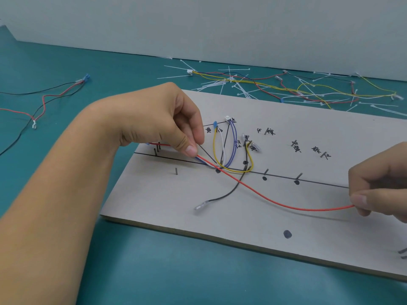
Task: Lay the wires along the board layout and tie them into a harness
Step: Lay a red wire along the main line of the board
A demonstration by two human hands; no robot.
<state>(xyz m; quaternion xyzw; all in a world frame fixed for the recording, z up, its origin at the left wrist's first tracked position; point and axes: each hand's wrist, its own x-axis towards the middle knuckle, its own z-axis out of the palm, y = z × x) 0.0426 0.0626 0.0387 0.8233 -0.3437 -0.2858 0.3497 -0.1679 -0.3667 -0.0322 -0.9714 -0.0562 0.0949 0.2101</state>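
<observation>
Teal mat [154,271] runs back to a white wall [198,23], and on it lies the grey board [308,227], marked with a long drawn line [319,182], handwritten labels and upright pins [266,172]. The left hand [158,119] pinches the red wire [242,183] between thumb and forefinger near the board's left end, just above the line. The right hand [381,179] pinches the same wire's far end at the right edge. Between them the wire sags in a loose curve well below the line, crossing over the black wire [229,193], whose terminal end lies free on the board. A yellow wire [214,150] and blue wires [235,142] already loop up to their connectors and come back down to the line. The step in hand looks like routing the red wire along the main line. To do it well, the right hand should probably draw the slack out gently and lift the wire up toward the line, so that it sits against the pins rather than bowing away from them. The left pinch is best held firm as an anchor, so the wires already gathered under it do not shift. Pulling too hard may drag the yellow loop or tug the connectors off their pins. The free black wire likely needs laying too before any tying. Ties [220,84] wait in a heap with spare wires [308,89] behind the board; none is yet on the bundle that I can see.
</observation>
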